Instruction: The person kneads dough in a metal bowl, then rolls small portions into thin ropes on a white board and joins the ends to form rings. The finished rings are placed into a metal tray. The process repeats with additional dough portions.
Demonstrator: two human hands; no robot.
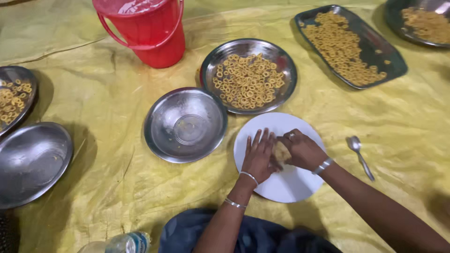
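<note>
Nearest edge: a plastic bottle [127, 242] lies at the bottom of the view, beside dark blue cloth [243, 236] over the person's lap.
Left hand [258, 157]: it lies palm down on the white plate, fingers straight and close together, their tips pointing away from the person; its side touches the dough. 2 thin bangles sit on that wrist.
Right hand [302, 149]: fingers are curled in and closed on the dough lump [281, 152], with a ring on 1 finger and a metal bangle at the wrist.
Dough lump: small, pale tan, held between the 2 hands just above the middle of the white plate.
White plate [281, 187]: round and flat, resting on the yellow sheet directly in front of the person.
Spoon [360, 155]: a steel one lies on the sheet to the right of the plate, apart from it.
Empty bowl [185, 124]: steel, just left of the white plate, with a few crumbs inside.
Left side: another steel dish [33, 161] lies empty; beyond it a dish [16, 96] holds some rings.
Ring plate [248, 75]: a round steel plate heaped with small golden dough rings, just past the white plate.
Tray [349, 44]: dark, rectangular, filled with rings, far right; 1 more filled dish [422, 21] sits in the corner.
Bucket [143, 28]: red plastic, at the far edge.
Yellow sheet [117, 93]: wrinkled, under everything.
</note>
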